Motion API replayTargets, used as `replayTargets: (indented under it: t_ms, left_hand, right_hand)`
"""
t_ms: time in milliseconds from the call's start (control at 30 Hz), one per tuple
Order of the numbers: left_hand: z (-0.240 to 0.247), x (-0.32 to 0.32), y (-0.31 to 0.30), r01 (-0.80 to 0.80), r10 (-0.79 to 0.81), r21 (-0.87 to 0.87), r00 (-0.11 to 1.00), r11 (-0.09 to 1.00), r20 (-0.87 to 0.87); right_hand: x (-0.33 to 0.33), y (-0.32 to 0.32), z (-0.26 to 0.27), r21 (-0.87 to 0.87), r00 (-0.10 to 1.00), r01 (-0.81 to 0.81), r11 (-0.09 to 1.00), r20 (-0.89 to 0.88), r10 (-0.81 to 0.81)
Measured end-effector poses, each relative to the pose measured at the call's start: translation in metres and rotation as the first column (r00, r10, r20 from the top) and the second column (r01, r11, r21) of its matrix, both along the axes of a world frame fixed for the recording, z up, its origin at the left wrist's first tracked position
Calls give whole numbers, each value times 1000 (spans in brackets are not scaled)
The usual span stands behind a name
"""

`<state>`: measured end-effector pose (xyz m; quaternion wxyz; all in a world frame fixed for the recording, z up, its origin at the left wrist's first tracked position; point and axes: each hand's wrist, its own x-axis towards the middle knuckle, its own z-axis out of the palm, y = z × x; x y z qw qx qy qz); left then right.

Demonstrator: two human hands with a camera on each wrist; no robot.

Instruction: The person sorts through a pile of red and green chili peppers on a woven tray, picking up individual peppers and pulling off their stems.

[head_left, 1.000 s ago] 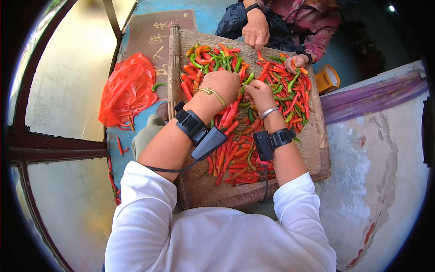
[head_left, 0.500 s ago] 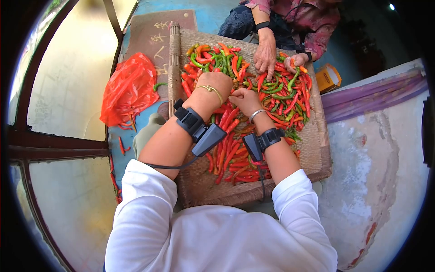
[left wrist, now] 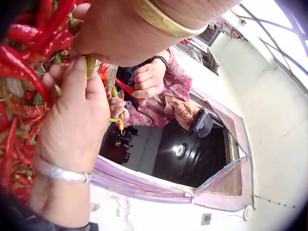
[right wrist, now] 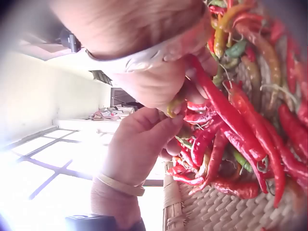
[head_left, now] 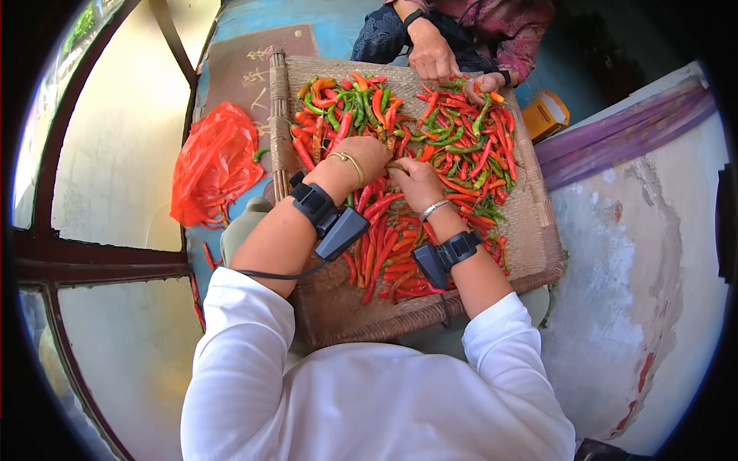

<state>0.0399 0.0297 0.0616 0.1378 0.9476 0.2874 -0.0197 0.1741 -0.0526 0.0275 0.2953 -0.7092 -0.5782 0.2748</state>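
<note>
Over the middle of the pepper pile, my left hand [head_left: 363, 160], with a gold bracelet, and my right hand [head_left: 419, 184], with a silver one, meet at the fingertips. A small yellow-green pepper [right wrist: 174, 107] is pinched between them in the right wrist view. That pepper [left wrist: 90, 65] also shows under my right thumb in the left wrist view, its far end hidden by my left hand. One long red pepper [right wrist: 224, 108] emerges from beneath my right hand [right wrist: 144, 86]; whether the fingers grip it I cannot tell. Red and green peppers [head_left: 461, 138] surround both hands.
The peppers lie on a woven tray [head_left: 530, 223] with a raised rim. Across it, another person's hands [head_left: 433, 55] handle peppers. A red plastic bag [head_left: 217, 161] lies left of the tray, and an orange box [head_left: 546, 115] stands beyond its right side.
My right hand has moved left to meet my left hand. The other person's hand reached into the peppers and has drawn back to the tray's far edge. The head view has shifted slightly.
</note>
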Motion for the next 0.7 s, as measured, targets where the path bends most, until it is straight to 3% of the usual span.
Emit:
replayTargets:
  t_ms: [100,133,167,200,233,300,367,400,433,467,500,600,667,700]
  left_hand:
    - [4,0,-8,40,-37,-77,998,996,42]
    - [3,-2,-9,59,-53,-73,995,996,84]
    - [1,-2,-11,81,-72,-69,990,994,124]
    - [-1,-1,-12,93,-86,-64,990,994,110]
    - [-4,0,-11,61,-60,-41,998,997,33]
    - [-13,3,-10,43,-44,-10,997,999,-57]
    - [-23,5,-10,27,-25,-68,999,997,37]
    - [-24,6,-13,32,-27,-100,998,994,52]
    - [-25,8,-16,44,-41,-97,998,994,38]
    - [-26,9,-19,46,-39,-144,998,989,49]
    - [-26,10,-21,46,-36,-188,998,981,58]
    - [-23,11,-33,49,-55,-138,998,989,-39]
    - [-25,12,-44,52,-63,-80,990,995,-130]
    - [-29,11,-48,57,-68,-74,987,996,-146]
  right_hand:
    - [11,-23,7,8,989,38,999,-145,-37]
    - [13,-31,11,-100,937,70,992,-336,-100]
    - [15,-38,15,-97,931,81,992,-348,-110]
    - [18,-44,21,-212,914,97,972,-369,-171]
    - [22,-50,25,-323,894,106,940,-383,-232]
    - [33,-56,27,-349,883,87,933,-407,-235]
    - [47,-52,32,-416,922,48,908,-332,-201]
    - [50,-46,45,-401,900,102,910,-353,-256]
    - [64,-38,45,-281,750,80,956,-615,-244]
    - [73,-30,43,-169,509,248,954,-815,-277]
    - [75,-24,58,-123,353,338,933,-902,-247]
    - [75,-28,69,-133,359,459,878,-877,-321]
    - [75,-42,57,-65,747,223,973,-630,-213]
    - [69,-55,60,-109,795,101,989,-589,-146]
